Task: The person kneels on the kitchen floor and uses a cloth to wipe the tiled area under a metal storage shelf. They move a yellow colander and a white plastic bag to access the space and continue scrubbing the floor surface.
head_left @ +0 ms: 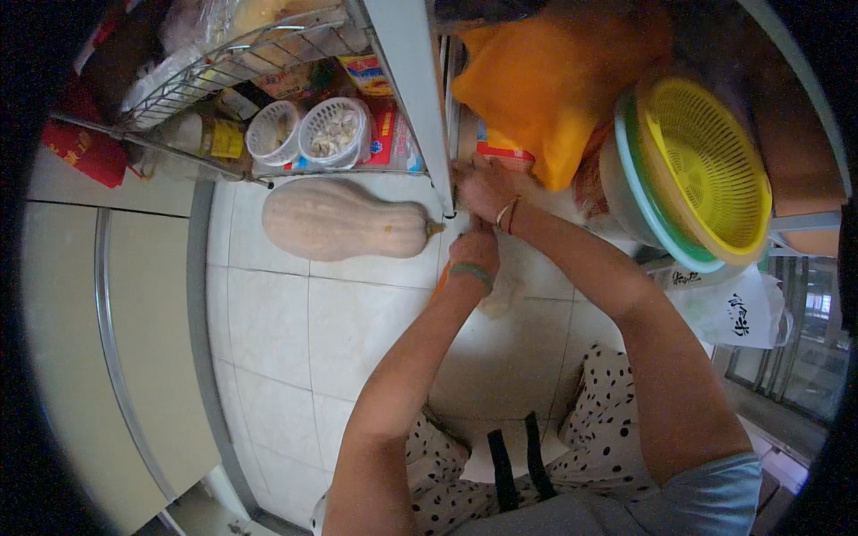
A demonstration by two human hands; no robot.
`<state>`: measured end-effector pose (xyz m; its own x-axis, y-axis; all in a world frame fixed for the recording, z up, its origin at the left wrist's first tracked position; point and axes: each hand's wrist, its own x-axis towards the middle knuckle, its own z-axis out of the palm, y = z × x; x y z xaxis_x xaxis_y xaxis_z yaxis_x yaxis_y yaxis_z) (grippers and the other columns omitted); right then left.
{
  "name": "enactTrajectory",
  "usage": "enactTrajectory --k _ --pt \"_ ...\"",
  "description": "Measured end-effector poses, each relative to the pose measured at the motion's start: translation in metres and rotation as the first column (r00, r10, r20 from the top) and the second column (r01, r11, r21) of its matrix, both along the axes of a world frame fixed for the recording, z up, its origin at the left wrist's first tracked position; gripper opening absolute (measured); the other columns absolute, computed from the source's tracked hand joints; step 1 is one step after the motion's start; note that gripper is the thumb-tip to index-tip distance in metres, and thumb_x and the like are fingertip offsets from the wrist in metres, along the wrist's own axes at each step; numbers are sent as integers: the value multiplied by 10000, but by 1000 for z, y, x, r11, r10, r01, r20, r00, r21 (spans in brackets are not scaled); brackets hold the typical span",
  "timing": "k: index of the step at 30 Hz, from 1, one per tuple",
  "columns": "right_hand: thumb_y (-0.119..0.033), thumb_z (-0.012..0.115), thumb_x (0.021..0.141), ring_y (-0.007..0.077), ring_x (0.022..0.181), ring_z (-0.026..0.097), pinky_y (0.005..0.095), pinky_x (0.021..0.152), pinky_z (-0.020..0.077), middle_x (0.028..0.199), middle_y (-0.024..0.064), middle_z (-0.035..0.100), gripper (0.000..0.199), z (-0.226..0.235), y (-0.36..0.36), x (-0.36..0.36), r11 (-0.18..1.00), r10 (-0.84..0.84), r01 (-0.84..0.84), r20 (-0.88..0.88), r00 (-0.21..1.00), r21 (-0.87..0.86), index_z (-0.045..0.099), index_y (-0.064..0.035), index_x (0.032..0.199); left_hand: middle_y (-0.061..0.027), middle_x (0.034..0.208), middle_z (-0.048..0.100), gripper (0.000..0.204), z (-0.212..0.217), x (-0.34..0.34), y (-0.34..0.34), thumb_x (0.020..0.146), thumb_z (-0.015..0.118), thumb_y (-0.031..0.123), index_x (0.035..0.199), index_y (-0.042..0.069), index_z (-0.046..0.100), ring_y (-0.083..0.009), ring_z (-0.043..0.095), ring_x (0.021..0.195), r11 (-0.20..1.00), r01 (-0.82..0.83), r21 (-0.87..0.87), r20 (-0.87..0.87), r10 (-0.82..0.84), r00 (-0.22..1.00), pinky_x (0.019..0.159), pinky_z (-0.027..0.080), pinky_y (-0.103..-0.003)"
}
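Note:
My left hand (pixel 474 249) is curled with its back to the camera, a green band at its wrist, just right of the stem end of a pale butternut squash (pixel 344 221) lying on the white tiled floor. A thin orange thing (pixel 442 277) shows beside that wrist; what the hand holds is hidden. My right hand (pixel 485 188), wearing thin bracelets, reaches just beyond the left hand to the foot of a grey shelf post (pixel 413 89), below an orange bag (pixel 554 80). Its fingers are hidden. A crumpled pale plastic bag (pixel 502 295) lies under my forearms.
A wire rack (pixel 223 62) at the upper left holds two white baskets (pixel 332 132), bottles and packets. Stacked colanders, yellow on top (pixel 706 161), stand at the right above a white printed bag (pixel 737 313). Cream cabinet doors (pixel 116 339) line the left. My spotted-clad knees are at the bottom.

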<state>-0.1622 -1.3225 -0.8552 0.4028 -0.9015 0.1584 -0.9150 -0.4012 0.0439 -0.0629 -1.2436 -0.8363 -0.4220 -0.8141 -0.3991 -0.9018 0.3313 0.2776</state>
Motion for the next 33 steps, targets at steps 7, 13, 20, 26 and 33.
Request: enactTrajectory --k 7,13,20,26,33 --pt "-189 506 757 307 943 545 454 761 463 981 130 601 234 0 -46 -12 970 -243 236 141 960 63 622 -88 933 -168 1443 145 640 11 -5 -2 770 501 59 1341 -24 222 -322 599 919 997 22 68 -45 -19 999 751 503 -393" --pt "-92 532 682 307 884 515 387 715 472 883 80 620 295 17 -7 16 961 -153 145 14 988 237 623 -73 962 -176 988 613 528 0 11 2 815 533 258 1246 8 359 -329 623 774 1000 -4 10 -25 4 1000 662 497 -423" --pt "-148 522 712 303 915 550 412 792 452 1028 101 608 267 18 17 -8 983 -38 -27 344 938 182 619 -52 942 -164 907 630 302 20 10 12 814 531 251 1040 51 531 -323 623 792 995 -13 -103 -119 1 993 677 500 -413" --pt "-134 532 753 231 1063 457 369 909 359 1231 50 488 216 25 40 -32 978 -202 183 221 954 102 621 -90 945 -156 787 634 217 31 53 -9 807 521 258 934 117 626 -336 608 745 951 -306 -40 -417 262 870 645 486 -405" --pt "-175 552 788 257 831 557 382 697 410 830 62 593 148 85 70 -6 996 18 -32 168 986 78 592 -84 897 -118 654 591 256 6 139 -100 840 461 123 1052 14 554 -199 585 555 533 -755 383 -777 627 49 481 445 -325"
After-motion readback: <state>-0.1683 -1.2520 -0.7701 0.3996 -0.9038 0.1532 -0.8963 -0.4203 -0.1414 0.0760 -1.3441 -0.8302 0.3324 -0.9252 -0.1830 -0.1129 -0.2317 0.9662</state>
